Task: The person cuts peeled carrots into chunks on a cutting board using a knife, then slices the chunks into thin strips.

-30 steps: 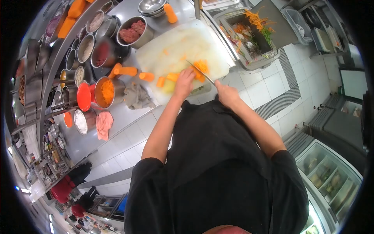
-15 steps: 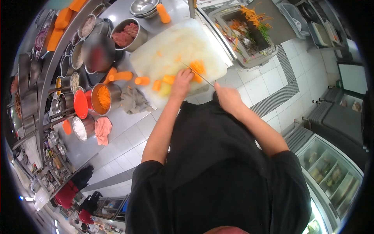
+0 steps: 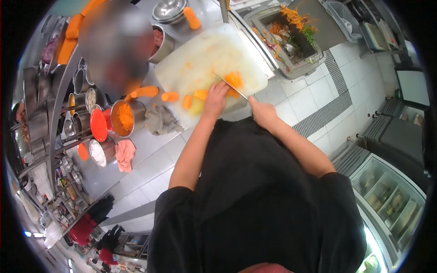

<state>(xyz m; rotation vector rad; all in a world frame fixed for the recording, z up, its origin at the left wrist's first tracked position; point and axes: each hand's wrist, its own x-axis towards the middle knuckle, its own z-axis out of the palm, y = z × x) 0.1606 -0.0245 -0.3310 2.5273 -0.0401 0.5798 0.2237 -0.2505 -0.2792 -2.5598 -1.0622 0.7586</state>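
My right hand (image 3: pixel 263 113) is closed round the handle of a knife (image 3: pixel 231 86), whose blade lies slanted across the white cutting board (image 3: pixel 205 50). Against the left side of the blade, my left hand (image 3: pixel 215 98) presses down with bent fingers on a piece of carrot mostly hidden under them. Cut orange carrot pieces (image 3: pixel 234 79) are heaped just right of the blade. Left of my left hand, a row of carrot chunks (image 3: pixel 187 101) runs to the board's edge, with a longer carrot (image 3: pixel 144 92) beyond it.
A pot of shredded carrot (image 3: pixel 124 117), a grey cloth (image 3: pixel 160 119) and a pink cloth (image 3: pixel 124 154) are on the counter at left. Metal bowls (image 3: pixel 168 11) stand at the back. A scrap bin (image 3: pixel 291 75) is beyond the board. People in red are far off at lower left.
A large blurred patch has grown over the pots at upper left. Both hands and the knife stay at the same carrot, with only slight shifts. The view has moved a little.
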